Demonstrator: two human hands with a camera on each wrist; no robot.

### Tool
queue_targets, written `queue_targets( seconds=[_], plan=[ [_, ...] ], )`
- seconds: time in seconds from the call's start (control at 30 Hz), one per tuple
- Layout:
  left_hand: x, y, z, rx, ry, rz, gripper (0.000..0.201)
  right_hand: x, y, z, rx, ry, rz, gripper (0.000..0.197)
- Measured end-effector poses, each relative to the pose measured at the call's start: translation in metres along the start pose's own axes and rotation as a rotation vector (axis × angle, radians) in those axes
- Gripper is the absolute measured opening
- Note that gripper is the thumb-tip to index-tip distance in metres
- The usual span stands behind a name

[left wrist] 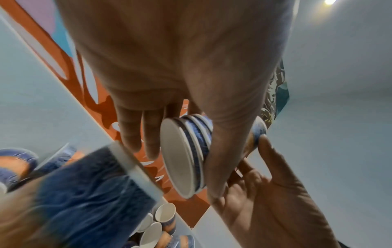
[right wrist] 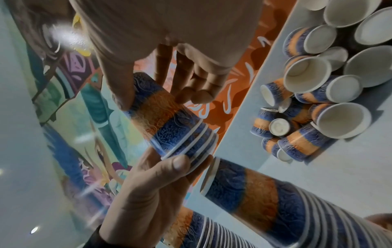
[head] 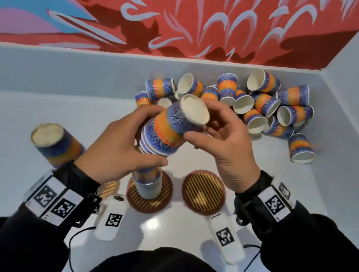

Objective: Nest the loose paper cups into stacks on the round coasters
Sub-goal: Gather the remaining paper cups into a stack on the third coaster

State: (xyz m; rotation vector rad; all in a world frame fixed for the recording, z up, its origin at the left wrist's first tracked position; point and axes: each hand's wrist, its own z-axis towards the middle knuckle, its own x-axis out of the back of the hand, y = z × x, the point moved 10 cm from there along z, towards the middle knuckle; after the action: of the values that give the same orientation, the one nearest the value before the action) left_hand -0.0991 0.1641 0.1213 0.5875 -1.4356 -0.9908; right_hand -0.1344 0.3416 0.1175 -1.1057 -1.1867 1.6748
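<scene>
We find a short nest of cups (head: 170, 129) held by both hands above the middle coaster (head: 149, 194). Its long axis tilts, bases up and away, rims down toward the stack (head: 147, 183) standing on that coaster. The left hand (head: 118, 149) curls round the rim end and is nearer the stack; the right hand (head: 223, 141) pinches the body near the base. The right coaster (head: 202, 195) carries nothing. A second stack (head: 57, 145) stands at left. The loose cups (head: 251, 103) lie heaped on the counter (head: 306, 201), beyond the hands to the right.
</scene>
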Motion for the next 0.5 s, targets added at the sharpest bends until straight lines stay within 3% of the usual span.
queue_targets(
  seconds=[0.2,0.33,0.5],
  plan=[
    [0.006,-0.038,-0.021,0.058,-0.031,-0.106,0.09,-0.048,0.015,0.002,-0.009,-0.047,-0.199,0.055],
    [0.008,-0.061,-0.03,0.088,-0.085,-0.112,0.108,-0.051,0.042,-0.007,-0.116,-0.047,-0.263,0.069],
    [0.02,-0.058,-0.031,0.065,-0.064,-0.141,0.094,-0.038,0.059,-0.019,-0.15,0.03,-0.191,0.05]
  ],
)
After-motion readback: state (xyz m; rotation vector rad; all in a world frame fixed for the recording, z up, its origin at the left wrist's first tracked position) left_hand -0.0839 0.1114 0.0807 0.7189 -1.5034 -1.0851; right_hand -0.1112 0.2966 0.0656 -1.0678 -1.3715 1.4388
